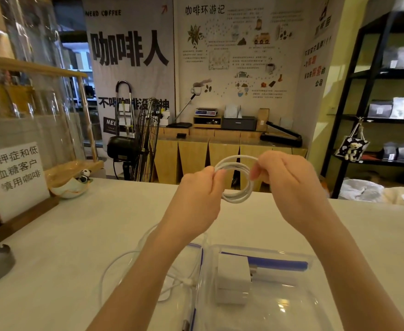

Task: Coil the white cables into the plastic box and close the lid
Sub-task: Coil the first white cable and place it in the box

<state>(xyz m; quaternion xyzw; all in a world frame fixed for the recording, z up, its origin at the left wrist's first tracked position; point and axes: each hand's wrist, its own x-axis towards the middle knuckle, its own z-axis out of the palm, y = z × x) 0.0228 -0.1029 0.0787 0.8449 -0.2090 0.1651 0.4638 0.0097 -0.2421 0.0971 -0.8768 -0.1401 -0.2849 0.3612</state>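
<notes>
I have both hands raised above the white counter (64, 235), holding a coiled white cable (238, 180) between them. My left hand (197, 187) pinches the left side of the coil with fingers and thumb closed on the strands; my right hand (289, 185) grips the right side, fingers curled around the loops. The coil stands roughly upright, its open ring facing me, slightly taller than wide, with its long axis running from the far top to the near bottom.

Below my wrists, near me, sits the clear plastic box (263, 249), open on top, a little right of centre. Inside it I see a white charger block (233, 275) lying at the left of the box and a blue strip (280, 263) along its far wall. Just left of the box, another loose white cable (115, 263) trails in wide loops on the counter, passing under my left forearm. At the far left stands a printed sign (14, 177)
</notes>
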